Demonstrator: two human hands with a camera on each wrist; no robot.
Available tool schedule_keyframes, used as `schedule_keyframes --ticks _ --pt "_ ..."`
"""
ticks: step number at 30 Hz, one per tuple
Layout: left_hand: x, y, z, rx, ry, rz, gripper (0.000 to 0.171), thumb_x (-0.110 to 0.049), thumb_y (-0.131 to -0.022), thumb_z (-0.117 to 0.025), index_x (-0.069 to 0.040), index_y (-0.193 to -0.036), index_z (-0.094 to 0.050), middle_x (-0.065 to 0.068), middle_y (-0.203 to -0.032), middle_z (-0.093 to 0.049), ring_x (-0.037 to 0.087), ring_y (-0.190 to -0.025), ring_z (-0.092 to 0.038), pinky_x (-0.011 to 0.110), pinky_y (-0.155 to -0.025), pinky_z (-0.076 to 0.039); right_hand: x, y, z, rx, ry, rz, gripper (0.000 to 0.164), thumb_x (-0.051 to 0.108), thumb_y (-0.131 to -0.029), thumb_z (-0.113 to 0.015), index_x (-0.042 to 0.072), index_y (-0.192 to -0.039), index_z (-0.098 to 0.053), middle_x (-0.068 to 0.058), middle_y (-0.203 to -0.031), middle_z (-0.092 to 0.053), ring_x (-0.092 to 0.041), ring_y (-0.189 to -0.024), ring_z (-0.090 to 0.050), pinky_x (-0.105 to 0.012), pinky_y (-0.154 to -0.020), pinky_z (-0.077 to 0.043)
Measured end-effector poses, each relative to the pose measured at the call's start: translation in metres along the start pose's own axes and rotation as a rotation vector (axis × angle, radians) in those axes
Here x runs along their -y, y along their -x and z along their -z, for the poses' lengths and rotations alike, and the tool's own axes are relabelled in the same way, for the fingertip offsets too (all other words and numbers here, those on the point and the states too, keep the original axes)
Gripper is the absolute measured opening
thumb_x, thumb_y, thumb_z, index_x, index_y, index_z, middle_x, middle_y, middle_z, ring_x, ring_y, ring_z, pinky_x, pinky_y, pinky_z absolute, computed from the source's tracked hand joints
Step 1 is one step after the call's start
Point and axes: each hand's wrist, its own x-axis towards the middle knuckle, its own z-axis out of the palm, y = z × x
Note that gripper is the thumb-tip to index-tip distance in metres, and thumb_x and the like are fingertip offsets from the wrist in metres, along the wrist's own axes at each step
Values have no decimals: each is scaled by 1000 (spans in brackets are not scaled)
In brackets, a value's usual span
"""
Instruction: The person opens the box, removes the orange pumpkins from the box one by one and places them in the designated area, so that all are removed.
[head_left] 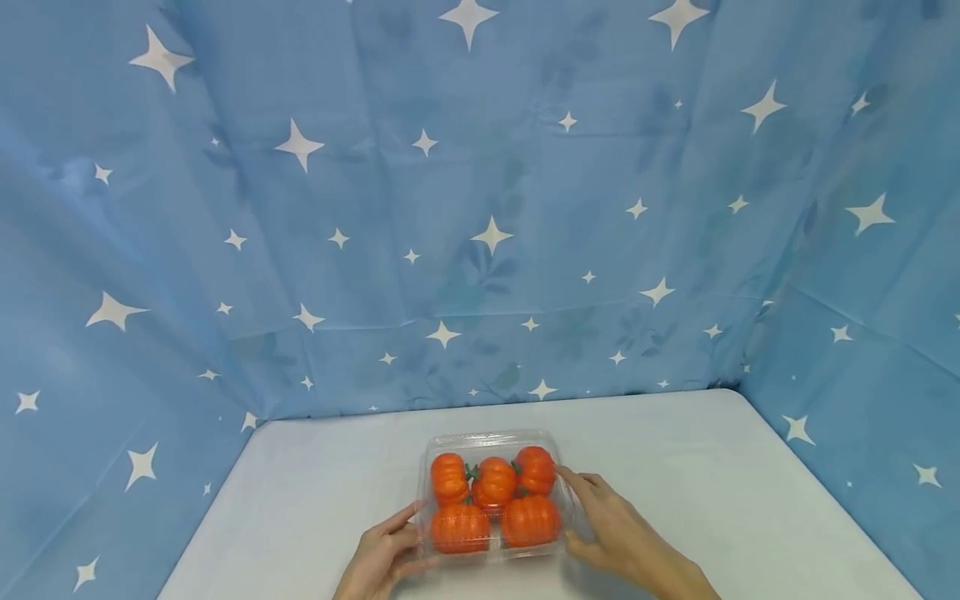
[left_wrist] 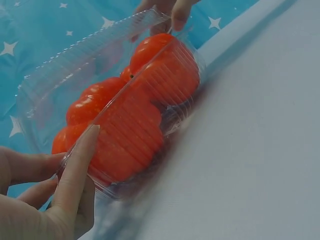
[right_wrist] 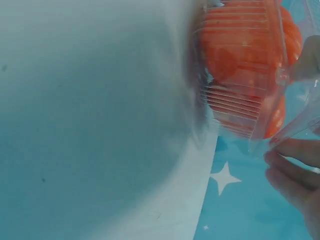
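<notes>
A clear plastic clamshell container (head_left: 491, 556) holds several small orange pumpkins (head_left: 495, 483) with green stems. On its left side my left hand (head_left: 382, 550) grips the edge, the thumb in front and the fingers behind, as the left wrist view shows (left_wrist: 55, 200). My right hand (head_left: 611, 533) holds the opposite side; in the right wrist view its fingers (right_wrist: 292, 165) are at a corner of the rim. A gap shows there between the ribbed tray (right_wrist: 235, 95) and the clear lid (right_wrist: 302, 120). Whether the container's base touches the table cannot be told.
The container is near the front of a white table (head_left: 712, 475). A blue curtain (head_left: 390, 200) with white stars hangs behind the table and along both sides.
</notes>
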Motion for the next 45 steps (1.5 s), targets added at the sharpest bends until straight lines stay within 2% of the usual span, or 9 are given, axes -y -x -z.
schedule_keyframes --ticks 3,6,9,11,18,24,32,38,45 --pt "-1 0 0 -2 26 15 69 0 -101 -56 7 -159 -21 17 -117 -42 18 -90 -53 46 -95 -59 0 -2 -1 -59 -35 -31 75 34 -82 -85 9 -146 -53 -11 -138 -60 -28 -121 -61 -50 -94 -59" --pt "-1 1 1 8 40 16 70 -1 -101 -56 7 -160 -18 19 -121 -42 21 -97 -54 46 -96 -58 -3 -10 1 -40 -177 -100 77 46 -85 -83 14 -148 -51 -11 -156 -48 -36 -137 -51 -62 -101 -51" --pt "1 2 4 33 45 8 71 -1 -102 -57 6 -160 -17 20 -127 -49 21 -104 -53 47 -97 -57 -8 -22 5 -68 -319 -134 74 42 -87 -81 14 -148 -50 -13 -162 -40 -44 -143 -44 -72 -103 -43" --pt "3 2 4 46 44 11 71 -2 -101 -58 6 -160 -18 19 -127 -52 19 -98 -53 46 -96 -58 -12 -30 7 -106 -383 -131 68 35 -89 -81 13 -146 -51 -13 -161 -41 -47 -143 -44 -74 -104 -41" --pt "6 5 5 76 12 29 71 -4 -100 -59 7 -159 -21 5 -98 -56 13 -80 -54 43 -93 -60 -22 -53 10 -112 -655 -165 56 23 -96 -74 15 -145 -50 -11 -151 -53 -41 -138 -50 -65 -113 -38" --pt "3 8 12 118 -4 27 72 -6 -99 -60 7 -159 -22 3 -95 -56 12 -80 -53 43 -94 -60 -40 -71 10 -82 -762 -169 62 19 -98 -71 9 -152 -42 -17 -153 -50 -44 -142 -47 -52 -112 -43" --pt "10 18 19 162 -69 29 79 -16 -99 -65 6 -160 -18 0 -84 -55 6 -68 -47 34 -88 -61 -56 -90 -9 -70 -877 -99 61 16 -103 -64 9 -157 -39 -21 -153 -50 -45 -139 -49 -19 -102 -51" --pt "12 20 24 144 -45 49 81 -16 -99 -66 4 -161 -18 -1 -82 -54 5 -64 -45 34 -88 -61 -62 -99 -18 -75 -884 -110 59 14 -102 -64 11 -156 -43 -21 -146 -57 -41 -130 -60 -23 -97 -55" --pt "14 26 27 118 -66 54 83 -21 -98 -68 3 -161 -19 0 -83 -56 8 -74 -57 32 -86 -62 -67 -110 -27 -23 -973 -201 61 16 -102 -65 11 -158 -41 -21 -144 -59 -39 -129 -61 -36 -97 -58"
